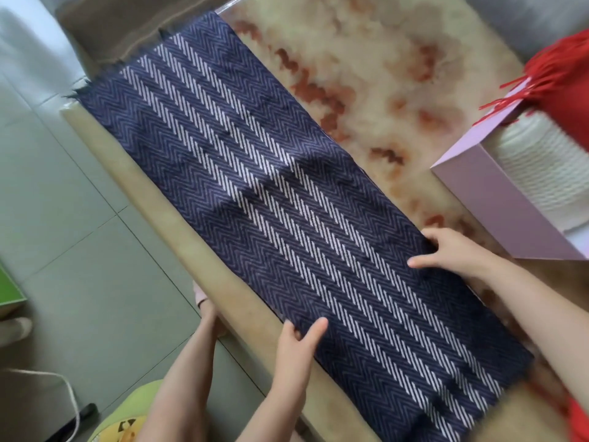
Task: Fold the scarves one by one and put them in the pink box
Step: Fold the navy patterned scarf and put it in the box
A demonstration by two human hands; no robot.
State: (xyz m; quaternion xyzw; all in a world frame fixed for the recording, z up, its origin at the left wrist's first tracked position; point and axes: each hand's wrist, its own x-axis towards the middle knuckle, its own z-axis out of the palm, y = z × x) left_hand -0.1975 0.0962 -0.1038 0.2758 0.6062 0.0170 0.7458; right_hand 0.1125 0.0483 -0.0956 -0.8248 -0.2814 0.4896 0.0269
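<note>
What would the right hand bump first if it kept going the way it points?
Only the scarf it holds; the right hand would likely slide across it, and nothing else shows in its way.

Glossy cream table (366,74) with rust-brown marbling, tan band along its left edge, grey tiled floor (79,250) beside it, white cable (68,390) on the tiles, soft daylight.

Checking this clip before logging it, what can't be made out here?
Head view only.
Box: right part cut off by frame edge.
Navy scarf: near end cut off by bottom edge.
Red scarf: mostly beyond right edge.
Left hand: fingers partly hidden under Navy scarf.
</note>
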